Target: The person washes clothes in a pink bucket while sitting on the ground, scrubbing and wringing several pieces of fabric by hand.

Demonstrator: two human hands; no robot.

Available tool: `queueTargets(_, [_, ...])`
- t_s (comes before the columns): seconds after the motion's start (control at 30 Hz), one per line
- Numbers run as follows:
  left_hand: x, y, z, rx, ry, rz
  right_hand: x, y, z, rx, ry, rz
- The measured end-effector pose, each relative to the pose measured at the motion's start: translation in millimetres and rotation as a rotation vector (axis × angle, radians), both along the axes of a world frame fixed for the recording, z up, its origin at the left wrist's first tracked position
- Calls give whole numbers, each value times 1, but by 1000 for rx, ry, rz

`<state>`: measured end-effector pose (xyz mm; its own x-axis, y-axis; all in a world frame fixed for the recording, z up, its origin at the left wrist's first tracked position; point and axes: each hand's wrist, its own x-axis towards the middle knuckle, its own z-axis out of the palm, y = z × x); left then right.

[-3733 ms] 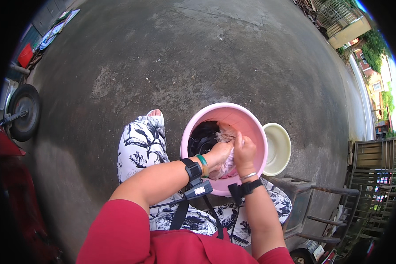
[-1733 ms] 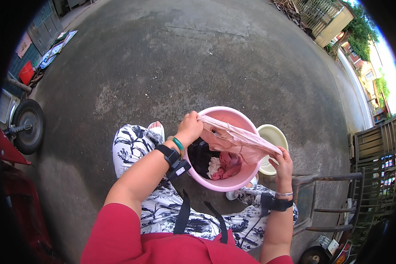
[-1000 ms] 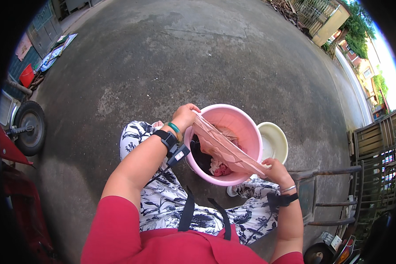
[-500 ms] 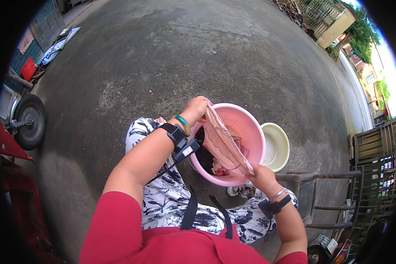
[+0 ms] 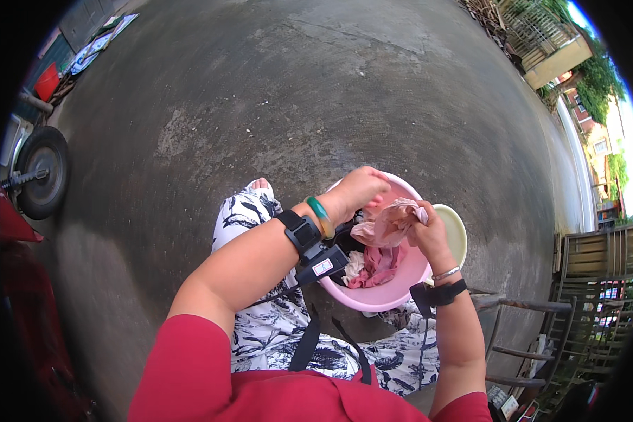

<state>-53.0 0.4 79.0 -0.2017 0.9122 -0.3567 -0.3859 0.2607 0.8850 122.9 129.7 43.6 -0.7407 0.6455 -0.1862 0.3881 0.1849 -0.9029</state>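
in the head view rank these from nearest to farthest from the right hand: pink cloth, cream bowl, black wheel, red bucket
1. pink cloth, gripped in the right hand over the pink basin.
2. cream bowl, just right of the hand.
3. black wheel, far left.
4. red bucket, upper left corner.

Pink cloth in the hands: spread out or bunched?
Bunched. The pink cloth is gathered into a crumpled wad between the left hand and right hand, held above the pink basin, not stretched flat.
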Motion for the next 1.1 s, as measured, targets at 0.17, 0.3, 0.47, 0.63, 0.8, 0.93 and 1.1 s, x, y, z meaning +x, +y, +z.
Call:
queueTargets(0.17, [1, 0, -17, -25, -204, 304, -23, 3, -87, 459, -264, 212])
queueTargets(0.3, [7, -4, -17, -21, -135, 261, -17, -7, -183, 446, -541, 436])
queueTargets(0.47, [-5, -10, -7, 16, -104, 251, -28, -35, -225, 475, -742, 533])
queueTargets(0.63, [-13, -15, 8, 5, -175, 217, -43, -24, -224, 203, -875, 624])
queueTargets(0.8, [-14, -9, 0, 2, -193, 224, -52, -12, -228, 79, -753, 422])
queueTargets(0.93, [-10, 2, -16, -24, -149, 222, -49, -4, -218, 27, -587, 402])
queueTargets(1.1, [6, 18, -32, -91, -107, 191, -29, 20, -142, -535, -418, 35])
